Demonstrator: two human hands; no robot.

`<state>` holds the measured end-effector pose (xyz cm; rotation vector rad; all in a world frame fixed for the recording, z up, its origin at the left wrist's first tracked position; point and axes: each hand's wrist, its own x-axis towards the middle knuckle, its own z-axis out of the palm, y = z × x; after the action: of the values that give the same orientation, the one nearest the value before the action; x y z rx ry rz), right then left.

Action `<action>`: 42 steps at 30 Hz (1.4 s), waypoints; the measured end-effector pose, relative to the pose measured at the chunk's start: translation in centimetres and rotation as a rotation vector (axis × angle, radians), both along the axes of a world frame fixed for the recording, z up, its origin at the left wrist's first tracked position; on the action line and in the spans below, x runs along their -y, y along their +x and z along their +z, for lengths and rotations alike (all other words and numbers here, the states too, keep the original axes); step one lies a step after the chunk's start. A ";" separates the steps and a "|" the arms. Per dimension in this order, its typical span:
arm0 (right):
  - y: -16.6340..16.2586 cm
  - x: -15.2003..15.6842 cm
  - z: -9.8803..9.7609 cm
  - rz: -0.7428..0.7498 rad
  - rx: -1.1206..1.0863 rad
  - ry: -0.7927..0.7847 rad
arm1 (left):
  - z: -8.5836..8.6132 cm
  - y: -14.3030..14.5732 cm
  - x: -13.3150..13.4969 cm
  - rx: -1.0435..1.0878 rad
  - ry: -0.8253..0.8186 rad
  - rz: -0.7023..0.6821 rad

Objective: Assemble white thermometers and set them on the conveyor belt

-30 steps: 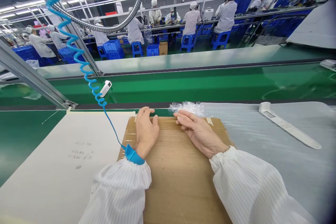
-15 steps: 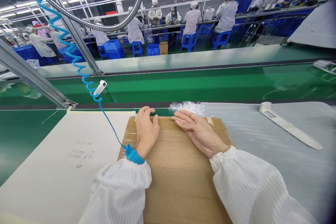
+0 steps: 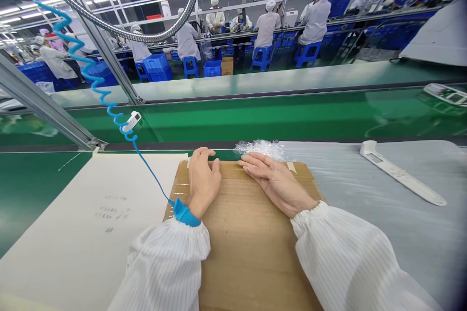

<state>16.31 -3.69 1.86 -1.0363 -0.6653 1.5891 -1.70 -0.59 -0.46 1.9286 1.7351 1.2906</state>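
Note:
My left hand [image 3: 204, 177] rests on the far left part of a brown cardboard sheet [image 3: 251, 252], fingers loosely curved and apart from the thumb, with nothing in it. A blue wrist strap [image 3: 187, 215] with a coiled cord [image 3: 100, 88] circles that wrist. My right hand [image 3: 275, 180] lies on its edge at the cardboard's far right, fingers stretched out, palm turned inward and holding nothing. Just beyond its fingertips is a crumpled heap of clear plastic film [image 3: 260, 149]. To the right, a long white plastic housing with a small window [image 3: 401, 172] lies on a foam sheet [image 3: 350, 175].
A white paper sheet with faint writing [image 3: 120, 243] lies to the left. Beyond runs a green conveyor belt [image 3: 219, 124], carrying small white parts at left [image 3: 132, 120] and right [image 3: 447, 93]. A metal post [image 3: 105, 48] stands at left. People in white work in the background.
The white parts on the belt have shifted left, and the coiled blue cord has swung slightly left. Both hands stay in place.

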 end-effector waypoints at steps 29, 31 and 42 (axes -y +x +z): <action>-0.1 0.0 0.1 -0.015 0.018 -0.009 | 0.4 0.2 0.2 -0.016 -0.003 0.013; -0.1 0.0 0.1 -0.014 0.019 -0.011 | 0.5 0.2 0.1 -0.018 -0.004 0.018; -0.1 0.0 0.1 -0.023 0.007 -0.012 | 0.4 0.2 0.1 -0.031 -0.001 0.022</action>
<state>16.19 -3.65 1.92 -1.0557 -0.6469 1.5719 -1.52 -0.69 -0.09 1.9444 1.7759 1.2731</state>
